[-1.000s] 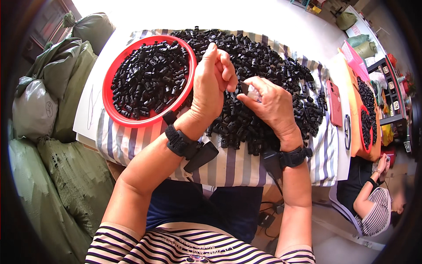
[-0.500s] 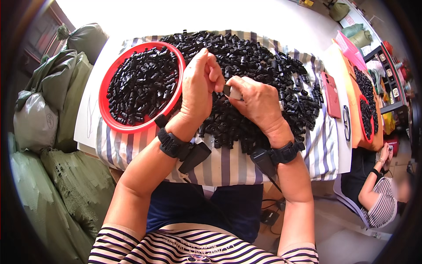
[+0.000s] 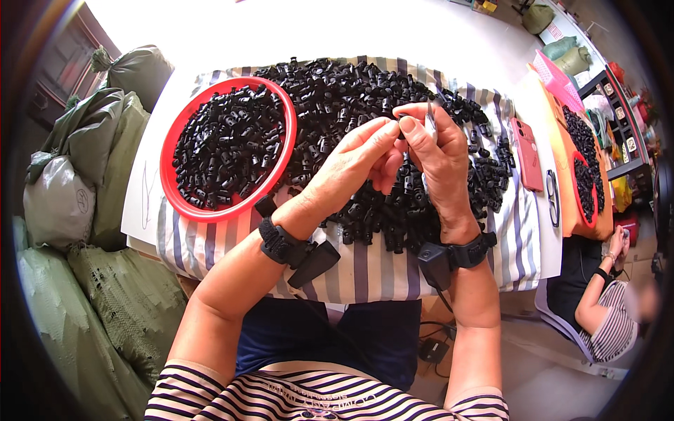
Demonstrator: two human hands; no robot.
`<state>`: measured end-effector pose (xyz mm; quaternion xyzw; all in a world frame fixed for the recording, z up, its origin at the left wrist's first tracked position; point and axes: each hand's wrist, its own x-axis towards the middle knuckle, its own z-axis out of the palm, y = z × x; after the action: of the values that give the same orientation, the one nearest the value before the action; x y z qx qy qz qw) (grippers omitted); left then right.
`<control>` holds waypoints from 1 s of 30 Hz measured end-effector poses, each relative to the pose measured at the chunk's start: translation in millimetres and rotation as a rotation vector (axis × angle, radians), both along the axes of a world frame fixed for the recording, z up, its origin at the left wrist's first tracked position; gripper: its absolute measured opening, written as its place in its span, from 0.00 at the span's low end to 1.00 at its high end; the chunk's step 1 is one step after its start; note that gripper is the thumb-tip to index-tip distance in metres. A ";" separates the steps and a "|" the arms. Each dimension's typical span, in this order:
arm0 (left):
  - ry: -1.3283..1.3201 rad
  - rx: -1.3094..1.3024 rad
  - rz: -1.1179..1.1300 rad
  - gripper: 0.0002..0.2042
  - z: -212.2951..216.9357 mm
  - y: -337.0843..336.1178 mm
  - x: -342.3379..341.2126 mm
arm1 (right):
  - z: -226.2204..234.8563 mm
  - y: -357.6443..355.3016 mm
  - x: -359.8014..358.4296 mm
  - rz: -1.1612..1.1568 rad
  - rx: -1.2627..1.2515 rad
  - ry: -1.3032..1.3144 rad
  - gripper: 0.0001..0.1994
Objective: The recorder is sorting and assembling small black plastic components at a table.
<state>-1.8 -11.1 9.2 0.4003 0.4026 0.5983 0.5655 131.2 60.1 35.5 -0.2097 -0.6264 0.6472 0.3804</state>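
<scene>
My left hand (image 3: pixel 358 158) and my right hand (image 3: pixel 442 158) meet fingertip to fingertip above a wide heap of small black plastic pieces (image 3: pixel 330 91). Pinched between the left thumb and fingers is a small black plastic piece (image 3: pixel 401 133), mostly covered, with the right fingertips touching it too. A thin, pointed metal tool (image 3: pixel 431 123) sticks up from my right hand, its lower part hidden by the fingers; its exact kind does not show. Left of the heap stands a round red basin (image 3: pixel 168 168), filled with the same black pieces.
A striped cloth (image 3: pixel 351 270) covers the table under the heap. A red phone (image 3: pixel 527 151) and eyeglasses (image 3: pixel 553 196) lie at the right. Stuffed green sacks (image 3: pixel 105 295) crowd the left. Another person (image 3: pixel 604 316) sits at an orange table (image 3: pixel 562 168) on the right.
Both hands have moved right. My right hand has turned, so the pointed metal tool now shows upright. The left thumb, raised earlier, now presses in toward the right fingertips.
</scene>
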 end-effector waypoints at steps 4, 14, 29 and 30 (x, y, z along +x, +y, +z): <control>-0.141 -0.003 -0.034 0.17 -1.0 1.0 -2.1 | -4.8 5.6 -0.2 0.032 0.069 -0.051 0.10; -0.426 -0.072 -0.148 0.18 -1.3 1.1 -1.4 | -9.7 8.1 -1.3 -0.006 0.117 -0.037 0.08; -0.347 -0.030 -0.064 0.14 -6.1 5.3 -0.3 | -15.6 8.2 -4.1 -0.128 0.264 -0.116 0.09; -0.348 -0.031 -0.064 0.14 -7.0 5.0 -0.4 | -14.9 7.9 -4.3 -0.139 0.284 -0.125 0.09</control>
<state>-2.2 -6.1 2.2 0.2947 0.2949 0.6341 0.6512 126.9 68.1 20.6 -0.2366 -0.7181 0.5100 0.4103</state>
